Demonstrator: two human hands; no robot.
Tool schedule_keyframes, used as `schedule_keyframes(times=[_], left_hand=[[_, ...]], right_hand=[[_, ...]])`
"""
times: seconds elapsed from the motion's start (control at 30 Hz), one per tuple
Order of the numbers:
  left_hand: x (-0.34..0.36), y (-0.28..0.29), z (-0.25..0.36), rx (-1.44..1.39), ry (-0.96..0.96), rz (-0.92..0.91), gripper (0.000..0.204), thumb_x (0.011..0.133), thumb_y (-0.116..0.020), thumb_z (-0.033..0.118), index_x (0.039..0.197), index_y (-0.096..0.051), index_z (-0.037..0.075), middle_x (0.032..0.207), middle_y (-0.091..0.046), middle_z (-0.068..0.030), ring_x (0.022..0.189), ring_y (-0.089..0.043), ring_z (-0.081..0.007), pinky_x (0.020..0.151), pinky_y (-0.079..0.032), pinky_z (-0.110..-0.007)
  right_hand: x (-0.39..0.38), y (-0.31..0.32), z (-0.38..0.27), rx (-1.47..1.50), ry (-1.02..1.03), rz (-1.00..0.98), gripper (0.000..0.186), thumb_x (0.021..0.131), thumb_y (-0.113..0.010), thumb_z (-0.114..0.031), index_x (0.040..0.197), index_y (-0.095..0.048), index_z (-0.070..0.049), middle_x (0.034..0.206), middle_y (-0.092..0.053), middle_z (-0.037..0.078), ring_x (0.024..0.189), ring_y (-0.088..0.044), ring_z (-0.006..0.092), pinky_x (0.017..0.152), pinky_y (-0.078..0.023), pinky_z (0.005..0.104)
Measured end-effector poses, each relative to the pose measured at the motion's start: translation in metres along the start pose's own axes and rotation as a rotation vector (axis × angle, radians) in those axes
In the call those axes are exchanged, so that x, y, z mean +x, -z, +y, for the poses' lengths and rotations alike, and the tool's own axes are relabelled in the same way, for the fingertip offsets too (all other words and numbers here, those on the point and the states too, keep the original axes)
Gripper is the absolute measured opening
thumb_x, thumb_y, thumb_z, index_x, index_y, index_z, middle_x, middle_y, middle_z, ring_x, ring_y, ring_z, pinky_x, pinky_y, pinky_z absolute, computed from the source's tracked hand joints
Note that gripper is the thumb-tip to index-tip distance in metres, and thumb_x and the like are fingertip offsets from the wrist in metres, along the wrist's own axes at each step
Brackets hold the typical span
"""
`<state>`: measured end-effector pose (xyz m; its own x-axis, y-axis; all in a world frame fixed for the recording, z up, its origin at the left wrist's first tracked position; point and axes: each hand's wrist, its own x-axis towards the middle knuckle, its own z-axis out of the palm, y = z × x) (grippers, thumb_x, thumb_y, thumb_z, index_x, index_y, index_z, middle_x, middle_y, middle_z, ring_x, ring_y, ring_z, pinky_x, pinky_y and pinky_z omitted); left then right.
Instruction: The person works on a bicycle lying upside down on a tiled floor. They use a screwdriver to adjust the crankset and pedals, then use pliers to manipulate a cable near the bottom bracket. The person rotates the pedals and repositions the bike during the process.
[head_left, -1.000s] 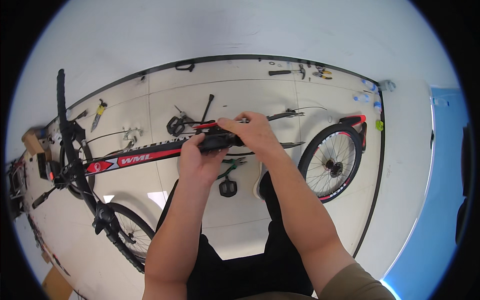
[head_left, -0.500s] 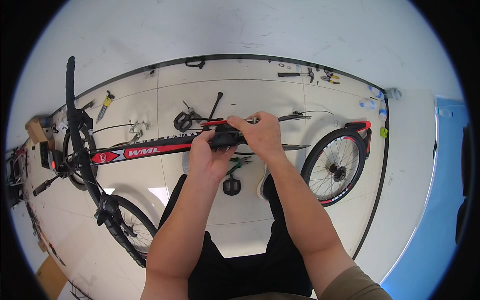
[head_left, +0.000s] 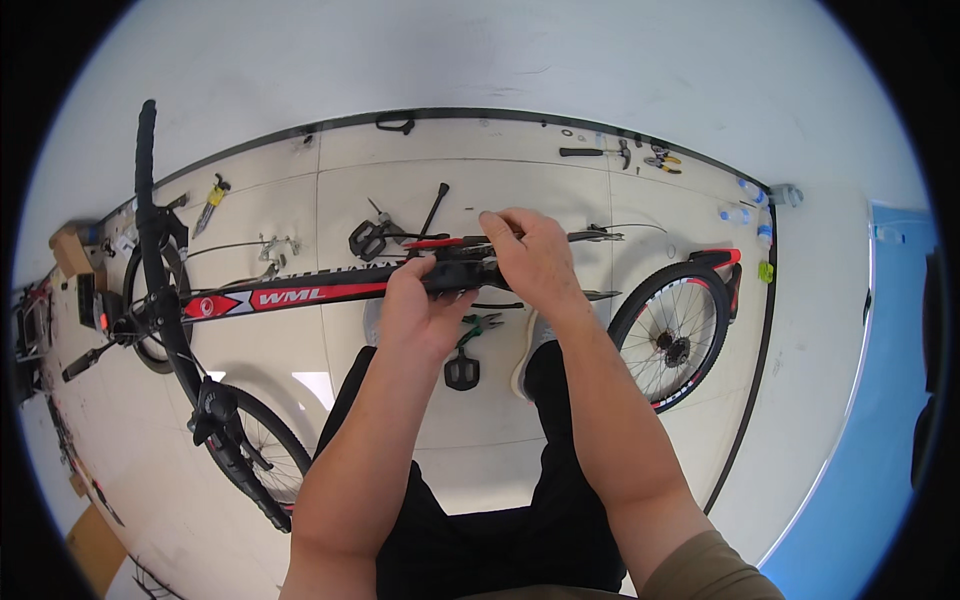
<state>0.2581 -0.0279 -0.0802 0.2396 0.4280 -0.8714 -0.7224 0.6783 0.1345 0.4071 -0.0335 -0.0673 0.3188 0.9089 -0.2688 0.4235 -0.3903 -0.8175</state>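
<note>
A black and red bicycle frame (head_left: 340,288) with a drop handlebar (head_left: 172,330) stretches across in front of me, its saddle end under my hands. My left hand (head_left: 425,308) is closed round the black end of the frame's top tube, fingers beneath and thumb along the top. Just right of it, my right hand (head_left: 532,252) is closed over the seat-tube area, thumb and fingertips pointing left. What its fingers pinch is hidden. Below the hands, green-handled pliers (head_left: 470,328) and a black pedal (head_left: 462,372) show on the floor between my feet.
A loose wheel (head_left: 672,335) lies right; the front wheel (head_left: 265,440) is lower left. A pedal with crank (head_left: 368,238), a hammer (head_left: 595,153), yellow-handled pliers (head_left: 662,160), a yellow tool (head_left: 212,202) and bottles (head_left: 735,214) lie on the floor near the wall.
My right hand has shifted slightly right and up along the frame, its fingers rolled over. My left hand keeps its hold on the frame.
</note>
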Motion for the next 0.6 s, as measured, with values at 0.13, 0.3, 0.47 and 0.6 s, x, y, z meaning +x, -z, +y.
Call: schedule_keyframes(times=[0.13,0.3,0.47,0.6], left_hand=[[-0.003,-0.001,-0.001,-0.005,-0.014,-0.027,0.026,0.098,-0.041,0.011,0.118,-0.046,-0.005,0.126,-0.051,-0.0194,0.122,-0.05,-0.0301,0.111,-0.038,-0.052],[-0.005,-0.006,0.001,-0.072,0.037,-0.002,0.029,0.098,-0.04,0.01,0.121,-0.046,-0.006,0.124,-0.05,-0.0183,0.119,-0.051,-0.0282,0.108,-0.041,-0.049],[-0.002,-0.004,0.002,-0.058,0.05,-0.017,0.028,0.097,-0.039,0.01,0.119,-0.046,-0.006,0.124,-0.051,-0.0186,0.119,-0.051,-0.0282,0.108,-0.04,-0.05],[-0.003,-0.004,0.004,-0.044,0.037,-0.026,0.027,0.097,-0.041,0.01,0.117,-0.046,-0.006,0.124,-0.051,-0.0194,0.12,-0.051,-0.0293,0.111,-0.037,-0.052]], right_hand=[[-0.008,-0.018,-0.009,-0.449,0.239,0.08,0.035,0.084,-0.067,-0.037,0.081,-0.072,-0.003,0.08,-0.068,0.014,0.078,-0.062,0.0316,0.076,-0.049,0.0409],[-0.003,-0.034,-0.014,-0.555,0.071,0.1,0.028,0.077,-0.071,-0.032,0.078,-0.072,-0.005,0.08,-0.069,0.013,0.08,-0.063,0.0332,0.074,-0.051,0.0428],[-0.001,-0.036,-0.004,-0.436,0.083,0.166,0.023,0.073,-0.068,-0.026,0.07,-0.071,-0.004,0.069,-0.068,0.014,0.07,-0.064,0.031,0.069,-0.051,0.04],[-0.002,-0.028,-0.009,-0.09,-0.009,0.096,0.021,0.071,-0.068,-0.022,0.068,-0.067,-0.001,0.062,-0.064,0.009,0.061,-0.06,0.0216,0.065,-0.05,0.034]])
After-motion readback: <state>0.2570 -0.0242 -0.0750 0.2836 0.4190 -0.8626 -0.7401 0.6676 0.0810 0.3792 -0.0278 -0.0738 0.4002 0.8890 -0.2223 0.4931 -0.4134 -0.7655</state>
